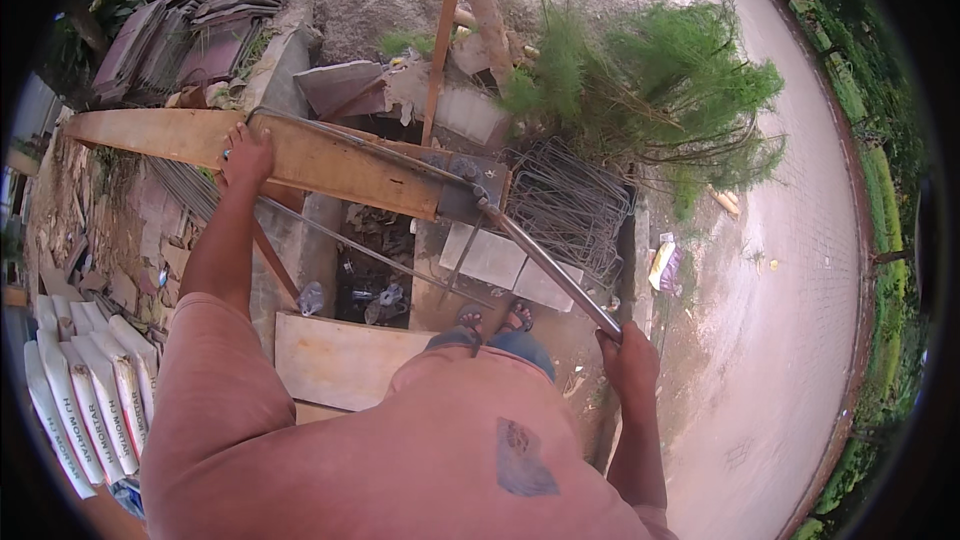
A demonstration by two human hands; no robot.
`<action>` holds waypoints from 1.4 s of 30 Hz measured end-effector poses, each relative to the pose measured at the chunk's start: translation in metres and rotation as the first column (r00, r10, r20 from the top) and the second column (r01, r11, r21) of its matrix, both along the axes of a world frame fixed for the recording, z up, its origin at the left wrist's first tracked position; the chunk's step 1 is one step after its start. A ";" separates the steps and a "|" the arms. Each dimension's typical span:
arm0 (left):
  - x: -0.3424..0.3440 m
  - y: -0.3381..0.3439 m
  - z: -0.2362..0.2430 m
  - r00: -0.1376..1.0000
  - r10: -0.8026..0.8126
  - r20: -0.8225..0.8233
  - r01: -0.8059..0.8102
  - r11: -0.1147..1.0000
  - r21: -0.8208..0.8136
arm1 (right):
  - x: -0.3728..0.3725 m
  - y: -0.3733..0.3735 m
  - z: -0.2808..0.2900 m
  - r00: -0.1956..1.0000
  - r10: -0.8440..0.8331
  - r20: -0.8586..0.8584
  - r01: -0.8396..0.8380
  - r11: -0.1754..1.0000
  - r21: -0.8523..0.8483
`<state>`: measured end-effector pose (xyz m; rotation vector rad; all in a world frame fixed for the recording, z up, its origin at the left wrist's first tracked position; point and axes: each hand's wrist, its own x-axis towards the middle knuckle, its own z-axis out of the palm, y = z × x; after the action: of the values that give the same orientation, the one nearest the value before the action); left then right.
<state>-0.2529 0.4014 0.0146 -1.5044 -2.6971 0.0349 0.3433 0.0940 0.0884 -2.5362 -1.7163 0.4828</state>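
A long wooden plank (pixel 330 162) lies across in front of me, with a dark metal piece (pixel 460 202) at its right end. Along its top runs a thin steel rod (pixel 365 145), bent at its left end. My left hand (pixel 247 155) is on the plank with its fingers closed around that bent end. My right hand (pixel 630 360) is wrapped round the near end of a metal pipe (pixel 550 265). The pipe slopes up and left to the metal piece, where its far end meets the rod. Just right of there lies a heap of bent steel stirrups (pixel 570 205).
Long steel rods (pixel 350 240) pass under the plank above a debris-filled pit (pixel 375 290). Pale tiles (pixel 500 260) lie near my feet. White bags (pixel 90 390) are stacked at left, roof tiles (pixel 180 45) behind. A green bushy plant (pixel 660 80) leans over the right side beside the road (pixel 780 290).
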 end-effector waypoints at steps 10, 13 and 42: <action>0.023 -0.008 0.004 0.995 0.047 -0.088 -0.046 0.999 0.010 | 0.052 0.034 -0.011 0.959 0.271 0.089 -0.274 0.961 0.030; 0.030 -0.012 0.012 0.996 0.072 -0.050 -0.071 0.997 0.022 | 0.066 0.043 -0.011 0.953 0.300 0.036 -0.302 0.952 0.053; -0.026 -0.034 -0.025 0.989 0.090 0.119 -0.109 0.979 0.169 | 0.008 0.077 -0.042 0.888 0.382 -0.256 -0.338 0.919 0.202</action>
<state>-0.2789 0.3674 -0.0105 -1.3589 -2.7729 -0.2833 0.3515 0.1706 0.0465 -1.9268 -2.0199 0.6738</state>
